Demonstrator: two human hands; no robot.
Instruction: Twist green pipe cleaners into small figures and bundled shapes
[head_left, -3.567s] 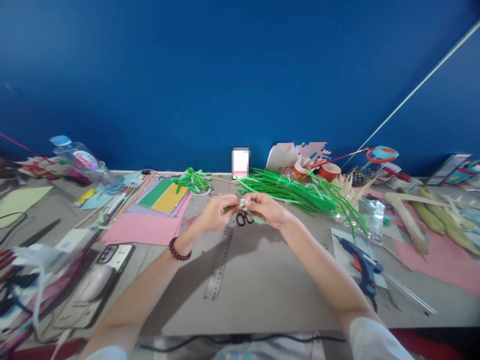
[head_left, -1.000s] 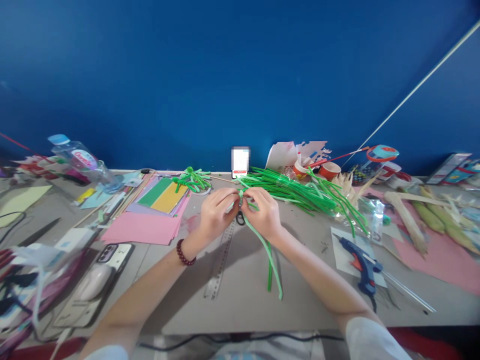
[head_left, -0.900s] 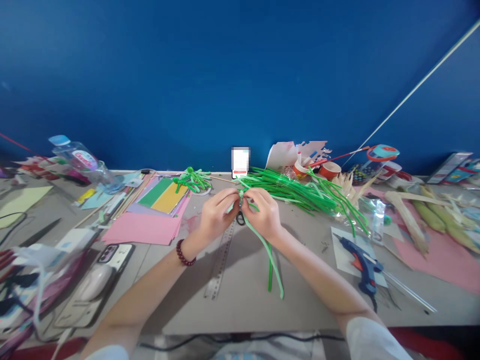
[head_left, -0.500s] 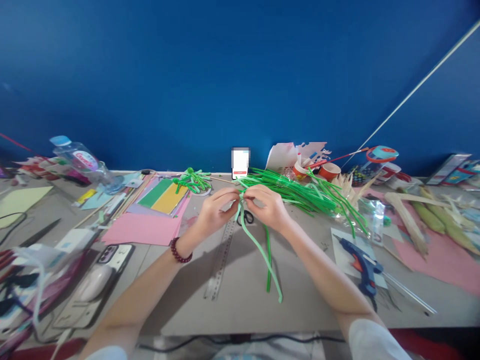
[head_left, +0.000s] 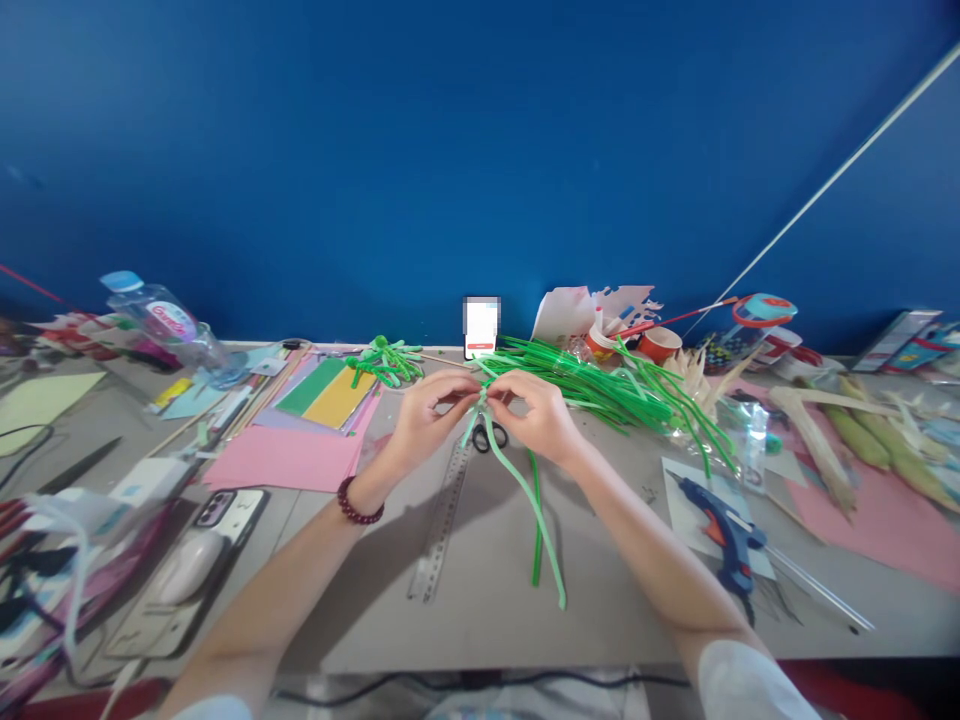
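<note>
Light green pipe cleaners (head_left: 517,474) are pinched between my two hands, with one long end hanging down to the right and a shorter end to the left. My left hand (head_left: 435,415) grips them from the left, thumb and fingers together; a dark red bead bracelet circles that wrist. From the right, my right hand (head_left: 536,410) pinches the same twisted part. Black-handled scissors (head_left: 491,438) lie behind and below the fingertips. A darker green pipe cleaner (head_left: 537,530) rests on the table, beside the hanging end.
A clear ruler (head_left: 442,520) lies left of centre. Green pipe cleaners (head_left: 600,385) are heaped behind my right hand. Pink paper (head_left: 289,457) and a phone with a mouse on it (head_left: 187,570) are at the left. A blue glue gun (head_left: 724,530) lies right. A lit phone (head_left: 481,330) stands behind.
My fingertips have shifted slightly apart, showing more of the twisted green part between them. The short hanging end has swung a little to the left.
</note>
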